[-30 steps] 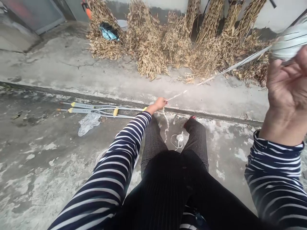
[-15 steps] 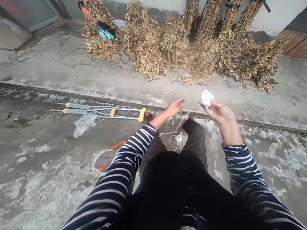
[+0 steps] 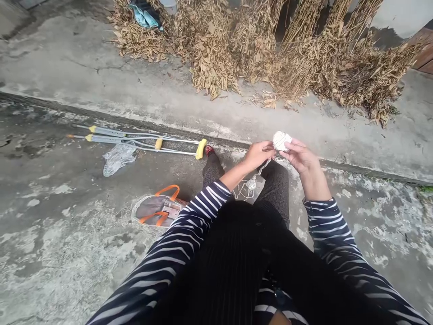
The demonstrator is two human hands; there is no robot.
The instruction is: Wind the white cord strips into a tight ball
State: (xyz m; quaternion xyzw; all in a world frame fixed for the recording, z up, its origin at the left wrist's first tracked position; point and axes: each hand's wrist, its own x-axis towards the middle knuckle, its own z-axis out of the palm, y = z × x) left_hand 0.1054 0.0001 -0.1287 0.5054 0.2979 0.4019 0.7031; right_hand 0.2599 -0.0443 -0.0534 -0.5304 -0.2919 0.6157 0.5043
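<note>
My right hand [image 3: 299, 155] grips a ball of white string [image 3: 281, 139] above my knees; my left hand [image 3: 257, 153] pinches its strand [image 3: 264, 165]. Much is wound; a loose coil [image 3: 251, 184] lies on the concrete [image 3: 84, 216] below.

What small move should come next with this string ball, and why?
Probably wrap one more turn onto the string ball: the right hand holds it, the left hand pinches the string beside it, and loose string leads to a small coil on the ground.

Both arms forward, left hand [image 3: 259, 154] and right hand [image 3: 297, 155] close together, fingers [image 3: 288, 146] curled.
</note>
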